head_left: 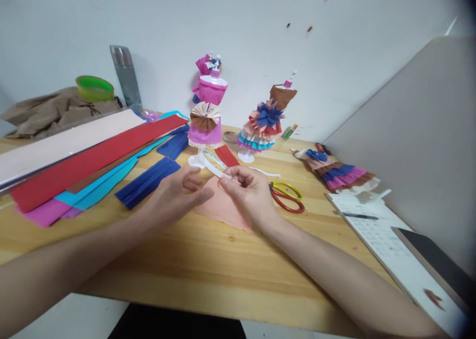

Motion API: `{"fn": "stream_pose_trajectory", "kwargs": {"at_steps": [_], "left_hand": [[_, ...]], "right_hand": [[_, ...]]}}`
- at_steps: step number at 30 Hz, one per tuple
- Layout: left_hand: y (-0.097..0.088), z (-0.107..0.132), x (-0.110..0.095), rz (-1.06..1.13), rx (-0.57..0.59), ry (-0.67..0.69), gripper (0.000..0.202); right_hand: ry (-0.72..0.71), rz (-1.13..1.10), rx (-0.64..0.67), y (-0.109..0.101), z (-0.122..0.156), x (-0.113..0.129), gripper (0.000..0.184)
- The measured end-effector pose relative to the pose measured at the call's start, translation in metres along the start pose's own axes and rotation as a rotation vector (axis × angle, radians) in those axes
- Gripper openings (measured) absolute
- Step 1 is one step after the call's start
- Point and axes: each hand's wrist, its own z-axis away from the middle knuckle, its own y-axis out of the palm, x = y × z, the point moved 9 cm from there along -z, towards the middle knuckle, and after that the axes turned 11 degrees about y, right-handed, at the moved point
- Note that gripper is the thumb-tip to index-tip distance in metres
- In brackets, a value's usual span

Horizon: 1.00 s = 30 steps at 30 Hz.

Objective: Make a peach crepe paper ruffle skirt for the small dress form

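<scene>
My right hand (248, 190) pinches the end of a narrow white strip, a tape or paper backing (212, 164), that runs up and left from my fingertips. My left hand (178, 192) hovers just left of it, fingers loosely curled and parted, holding nothing that I can see. Under both hands lies a piece of salmon-pink crepe paper (223, 207) on the wooden table (208, 269). A folded red piece (226, 156) lies just beyond the strip.
Long crepe sheets in pink, red (92, 158), cyan and magenta lie at left, with blue folded pieces (147, 181). Two dress-form figures (206, 113) (265, 123) stand behind. Scissors (286, 196) lie right of my hand; a third paper dress (336, 172), calendar with pen (375, 230), and dark tablet (439, 262) sit at right.
</scene>
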Motion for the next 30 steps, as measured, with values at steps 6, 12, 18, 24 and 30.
{"fn": "stream_pose_trajectory", "kwargs": {"at_steps": [6,12,18,24,30], "left_hand": [[0.028,0.004,0.023,0.134,0.233,-0.140,0.036],[0.021,-0.001,0.024,0.001,0.225,-0.092,0.038],[0.019,-0.004,0.026,-0.293,0.399,-0.042,0.029],[-0.031,0.000,-0.052,-0.624,-0.168,0.580,0.020],[-0.011,0.009,-0.074,-0.774,-0.044,0.850,0.026]], "right_hand": [[0.036,-0.073,-0.019,-0.008,-0.011,-0.004,0.023],[0.118,-0.117,0.019,-0.010,-0.020,-0.010,0.028],[0.069,-0.118,0.006,-0.016,-0.024,-0.007,0.027],[-0.037,0.157,0.056,-0.001,-0.013,0.007,0.019],[-0.187,0.332,0.119,0.019,0.008,0.024,0.007]]}}
